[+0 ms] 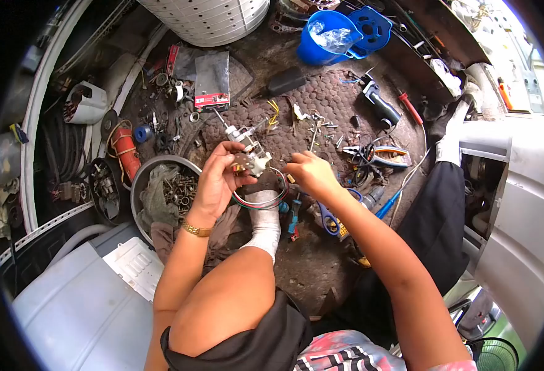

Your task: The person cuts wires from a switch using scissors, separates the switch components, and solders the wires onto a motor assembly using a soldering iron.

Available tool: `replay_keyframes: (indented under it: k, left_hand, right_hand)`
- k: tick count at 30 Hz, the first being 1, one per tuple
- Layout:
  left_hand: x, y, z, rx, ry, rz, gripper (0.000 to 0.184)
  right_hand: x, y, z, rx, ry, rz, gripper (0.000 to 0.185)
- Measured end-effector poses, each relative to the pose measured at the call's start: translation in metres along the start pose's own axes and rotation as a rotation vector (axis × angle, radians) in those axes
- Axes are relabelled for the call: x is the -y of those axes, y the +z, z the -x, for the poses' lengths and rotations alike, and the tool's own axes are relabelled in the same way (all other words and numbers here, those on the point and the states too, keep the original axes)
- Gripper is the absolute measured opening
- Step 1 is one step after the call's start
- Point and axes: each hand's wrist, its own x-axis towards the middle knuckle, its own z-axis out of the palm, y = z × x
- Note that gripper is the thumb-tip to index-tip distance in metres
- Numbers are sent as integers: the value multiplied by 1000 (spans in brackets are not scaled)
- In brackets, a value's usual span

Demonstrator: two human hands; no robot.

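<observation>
- The brown, cobble-patterned mat (pixel 330 96) is crowded with parts and tools; anything we drop there could be hard to pick out from the clutter.
- The round grey metal bowl (pixel 141 177) of small metal fittings sits beside our left forearm; a careless elbow could tip it.
- Our white-socked foot (pixel 264 232) is just below the work; a dropped part could land on it, or a wire catch there.
- Our left hand (pixel 217 177) has its fingers curled closely around the silver-and-white motor-like assembly (pixel 254 150), raised above the mat; a one-sided pinch could let it twist loose.
- Our right hand (pixel 312 176) is near the wires, fingers bent together; we cannot tell whether they grip anything.
- The looped red, green and white wires (pixel 285 185) hang by the assembly; a hard tug could strain their joint.
- The loose silver screws (pixel 338 141) could scatter if knocked.
</observation>
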Motion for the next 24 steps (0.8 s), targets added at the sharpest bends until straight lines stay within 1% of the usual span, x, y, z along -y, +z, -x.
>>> replay_keyframes:
  k: [2, 5, 6, 9, 10, 13, 14, 17, 18, 19, 20, 21, 22, 23, 24]
  left_hand:
    - [0, 10, 1, 2, -21, 21, 24]
    - [-3, 15, 5, 33, -43, 76, 23]
    - [-3, 14, 5, 59, -50, 97, 23]
    - [-2, 16, 4, 106, -48, 120, 20]
    - [-1, 18, 4, 108, -41, 113, 20]
    - [7, 21, 1, 108, -7, 67, 21]
    - [12, 24, 0, 108, 6, 50, 21]
    - [24, 49, -1, 134, -39, 20, 24]
    - [26, 59, 0, 157, -44, -86, 28]
    - [28, 70, 0, 201, 4, -156, 37]
    - [32, 78, -2, 275, 51, -170, 39]
    - [35, 84, -3, 348, 98, -183, 42]
    - [36, 89, -3, 411, 51, -207, 43]
    - [39, 94, -3, 447, 64, -215, 41]
    - [37, 100, -1, 472, 60, -267, 40]
  right_hand:
    - [-8, 19, -18, 178, -138, 132, 14]
    - [-19, 36, -31, 193, -276, 171, 14]
    - [-19, 35, -34, 237, -277, 190, 13]
    - [-23, 29, -33, 184, -329, 116, 10]
    - [-21, 17, -30, 200, -307, 96, 9]
    - [-10, -24, -11, 61, -240, 99, 14]
    - [-2, -49, -2, 122, -179, 62, 15]
    - [19, -90, 32, 48, -30, -189, 16]
    - [31, -104, 40, 2, -20, -184, 17]
    - [44, -116, 47, -45, -9, -180, 18]
    - [52, -124, 53, -69, 10, -140, 20]
    - [63, -135, 58, -82, 74, -139, 19]
    - [69, -141, 61, -122, 101, -169, 18]
    - [73, -144, 65, -161, 128, -199, 17]
    - [76, -146, 70, -143, 186, -231, 16]
